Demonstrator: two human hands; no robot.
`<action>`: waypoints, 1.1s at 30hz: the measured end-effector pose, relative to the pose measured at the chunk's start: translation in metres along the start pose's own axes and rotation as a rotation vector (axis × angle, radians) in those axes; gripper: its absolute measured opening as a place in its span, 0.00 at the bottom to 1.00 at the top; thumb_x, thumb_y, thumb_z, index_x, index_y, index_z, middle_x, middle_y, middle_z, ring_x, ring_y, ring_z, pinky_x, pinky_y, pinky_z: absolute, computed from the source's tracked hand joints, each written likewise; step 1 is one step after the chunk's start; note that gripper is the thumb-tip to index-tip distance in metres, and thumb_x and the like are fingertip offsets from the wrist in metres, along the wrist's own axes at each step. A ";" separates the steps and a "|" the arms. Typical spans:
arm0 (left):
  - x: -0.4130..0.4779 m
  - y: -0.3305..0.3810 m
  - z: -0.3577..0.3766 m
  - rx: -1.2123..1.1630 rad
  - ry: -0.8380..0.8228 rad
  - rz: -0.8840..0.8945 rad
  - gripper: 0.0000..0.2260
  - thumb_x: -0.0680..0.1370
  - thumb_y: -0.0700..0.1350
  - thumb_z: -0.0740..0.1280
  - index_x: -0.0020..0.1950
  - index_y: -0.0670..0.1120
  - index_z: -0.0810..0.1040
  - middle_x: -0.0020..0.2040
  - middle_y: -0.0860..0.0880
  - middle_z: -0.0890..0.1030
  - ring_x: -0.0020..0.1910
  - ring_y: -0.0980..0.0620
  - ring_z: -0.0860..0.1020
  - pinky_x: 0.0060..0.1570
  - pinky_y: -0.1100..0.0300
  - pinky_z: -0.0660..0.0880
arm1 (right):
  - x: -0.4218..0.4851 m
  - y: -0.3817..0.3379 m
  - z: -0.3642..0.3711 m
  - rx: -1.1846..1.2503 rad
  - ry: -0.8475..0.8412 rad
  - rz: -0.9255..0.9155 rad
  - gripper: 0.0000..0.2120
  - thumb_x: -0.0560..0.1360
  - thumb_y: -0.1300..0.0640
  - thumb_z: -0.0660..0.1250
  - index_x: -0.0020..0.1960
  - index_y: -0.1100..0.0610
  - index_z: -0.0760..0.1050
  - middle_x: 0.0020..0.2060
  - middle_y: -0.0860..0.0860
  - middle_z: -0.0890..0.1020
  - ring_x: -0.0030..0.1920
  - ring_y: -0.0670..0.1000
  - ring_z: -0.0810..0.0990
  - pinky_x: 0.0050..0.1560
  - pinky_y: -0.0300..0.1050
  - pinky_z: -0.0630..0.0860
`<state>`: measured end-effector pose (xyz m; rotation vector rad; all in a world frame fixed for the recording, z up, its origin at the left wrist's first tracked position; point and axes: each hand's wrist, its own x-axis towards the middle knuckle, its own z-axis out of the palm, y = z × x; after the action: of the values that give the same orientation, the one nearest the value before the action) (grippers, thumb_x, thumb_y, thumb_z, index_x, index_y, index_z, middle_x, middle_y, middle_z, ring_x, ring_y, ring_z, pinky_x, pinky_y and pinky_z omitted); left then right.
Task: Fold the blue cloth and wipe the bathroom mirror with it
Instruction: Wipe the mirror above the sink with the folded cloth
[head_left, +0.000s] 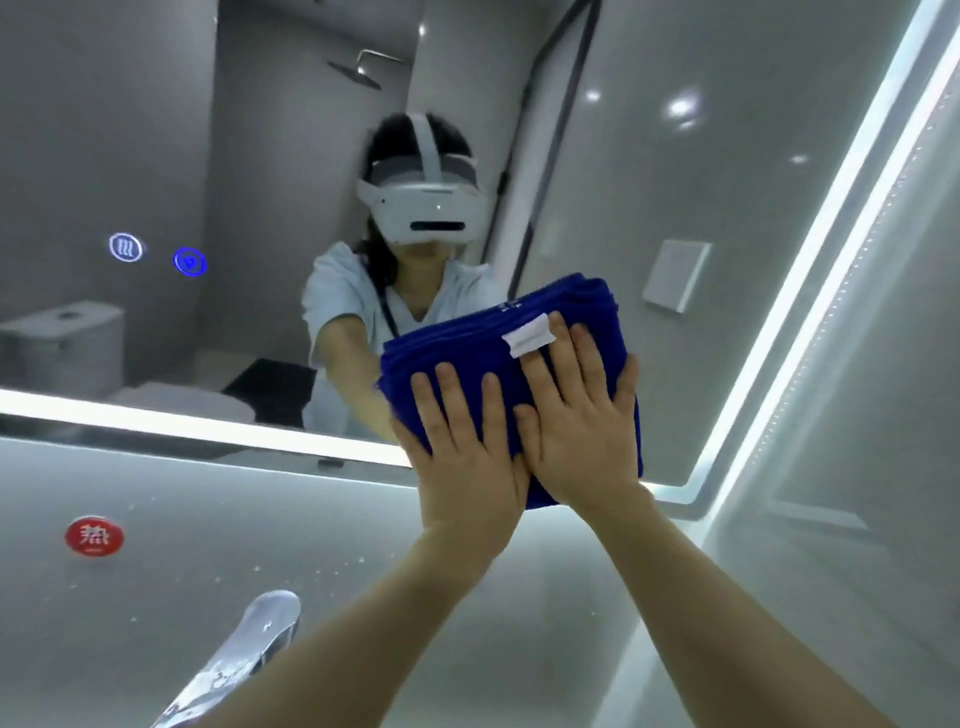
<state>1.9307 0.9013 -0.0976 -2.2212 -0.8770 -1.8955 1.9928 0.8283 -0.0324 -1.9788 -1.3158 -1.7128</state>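
The large wall-mounted bathroom mirror with lit white edges (208, 156) fills the view. The thick, folded blue microfibre cloth (467, 343) lies flat against its lower right part, probably so that a broad pad meets the glass. Both arms reach forward and up. The left hand (462, 452) and right hand (582, 426) lie side by side, fingers straight and spread, palms pressing the cloth to the glass. A small white label (527, 338) sits beside the right hand's fingertips.

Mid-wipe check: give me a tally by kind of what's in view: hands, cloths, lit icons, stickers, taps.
Bare hands: 2, left hand and right hand
Folded blue cloth: 1
Glowing round icons: 2, white icon and blue icon
Round red sticker: 1
Chrome tap: 1
Total: 7
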 end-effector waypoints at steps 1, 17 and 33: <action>0.001 0.006 0.004 0.010 -0.007 0.084 0.27 0.76 0.53 0.53 0.71 0.41 0.58 0.69 0.34 0.58 0.69 0.32 0.55 0.64 0.33 0.58 | -0.009 0.007 0.001 0.000 -0.015 0.093 0.26 0.73 0.52 0.53 0.71 0.54 0.58 0.71 0.55 0.63 0.69 0.54 0.59 0.68 0.65 0.54; 0.101 0.018 -0.020 0.105 -0.214 1.042 0.27 0.74 0.56 0.51 0.69 0.46 0.70 0.69 0.41 0.69 0.71 0.41 0.62 0.69 0.42 0.46 | -0.012 -0.006 -0.010 0.343 -0.101 1.014 0.34 0.71 0.46 0.34 0.76 0.54 0.44 0.76 0.53 0.50 0.76 0.55 0.48 0.71 0.63 0.47; 0.327 0.023 -0.105 0.450 -0.165 1.286 0.30 0.77 0.62 0.44 0.76 0.51 0.44 0.77 0.44 0.42 0.75 0.44 0.39 0.65 0.46 0.29 | 0.202 -0.006 -0.069 0.464 0.021 1.243 0.28 0.81 0.49 0.44 0.76 0.52 0.35 0.76 0.50 0.40 0.75 0.52 0.38 0.69 0.69 0.44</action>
<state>1.8708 0.9553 0.2368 -1.8382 0.1842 -0.8043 1.9260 0.8818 0.1630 -1.7814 -0.2085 -0.7225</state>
